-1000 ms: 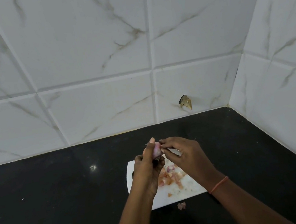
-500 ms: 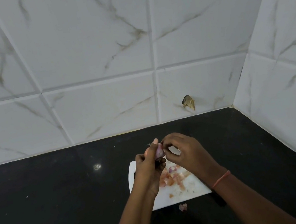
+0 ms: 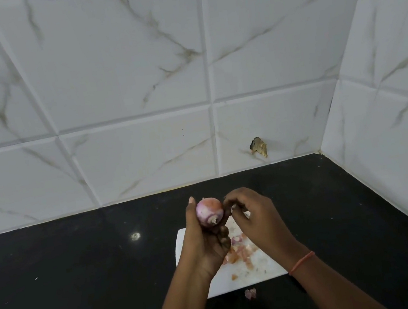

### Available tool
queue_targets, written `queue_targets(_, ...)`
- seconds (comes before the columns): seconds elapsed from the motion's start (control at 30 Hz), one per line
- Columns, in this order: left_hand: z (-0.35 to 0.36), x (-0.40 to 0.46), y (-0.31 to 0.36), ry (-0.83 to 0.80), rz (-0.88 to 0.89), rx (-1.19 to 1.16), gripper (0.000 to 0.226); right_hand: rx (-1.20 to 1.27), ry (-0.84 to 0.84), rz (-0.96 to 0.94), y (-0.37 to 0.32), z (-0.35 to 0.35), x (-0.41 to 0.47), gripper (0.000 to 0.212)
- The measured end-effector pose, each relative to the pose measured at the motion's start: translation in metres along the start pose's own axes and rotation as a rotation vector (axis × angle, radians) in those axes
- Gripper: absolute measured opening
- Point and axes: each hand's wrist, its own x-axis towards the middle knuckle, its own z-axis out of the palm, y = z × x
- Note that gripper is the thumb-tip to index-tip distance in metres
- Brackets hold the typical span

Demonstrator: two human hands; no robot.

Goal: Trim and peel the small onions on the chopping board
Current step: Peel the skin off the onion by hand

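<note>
I see the left hand (image 3: 206, 244) gripping a small onion (image 3: 210, 211) above the chopping board (image 3: 258, 266); the right hand (image 3: 255, 215), fingers curled, pinches at its skin.

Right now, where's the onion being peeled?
In the head view, the onion is held up in the left hand, above the far left corner of the board; the right hand picks at its right side.

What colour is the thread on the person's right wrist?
Orange, the thread shows clearly in the head view.
</note>
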Motion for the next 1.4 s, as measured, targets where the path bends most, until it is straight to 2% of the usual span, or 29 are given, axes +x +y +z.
queue_targets(0.03,0.0,-0.001,0.0,-0.005,-0.025,-0.014,0.074,0.028,0.007,0.005,-0.003,0.0,-0.002,0.012)
queue_targets(0.1,0.0,-0.002,-0.002,-0.018,-0.064,-0.044,0.079,0.083,0.002,0.027,-0.012,0.001,-0.003,0.018)
queue_targets(0.23,0.005,-0.01,-0.006,-0.046,-0.063,-0.088,0.071,-0.01,-0.015,0.008,-0.019,0.004,-0.004,0.026)
queue_targets(0.47,0.014,-0.017,-0.008,0.031,-0.021,-0.053,0.063,0.072,0.017,-0.02,-0.023,-0.008,-0.002,0.02)
queue_targets(0.63,0.02,-0.018,-0.009,0.056,-0.017,-0.079,0.075,0.071,0.045,-0.005,-0.024,-0.012,0.0,0.015)
queue_targets(0.77,0.029,-0.025,-0.006,0.081,-0.014,-0.036,0.063,0.058,0.116,0.017,-0.025,-0.015,0.007,0.008)
queue_targets(0.97,0.036,-0.03,0.003,0.063,0.009,-0.014,0.067,0.164,0.067,0.049,-0.032,-0.015,0.005,0.028)
queue_targets(1.1,0.038,-0.032,0.002,0.076,0.022,-0.008,0.061,0.146,0.116,0.018,-0.029,-0.013,0.004,0.02)
queue_targets(1.23,0.041,-0.032,0.003,0.111,0.024,0.008,0.057,0.139,0.104,0.019,-0.026,-0.014,0.007,0.022)
queue_targets(1.4,0.042,-0.027,0.006,0.097,0.009,0.005,0.059,0.127,0.129,0.028,-0.02,-0.011,0.013,0.017)
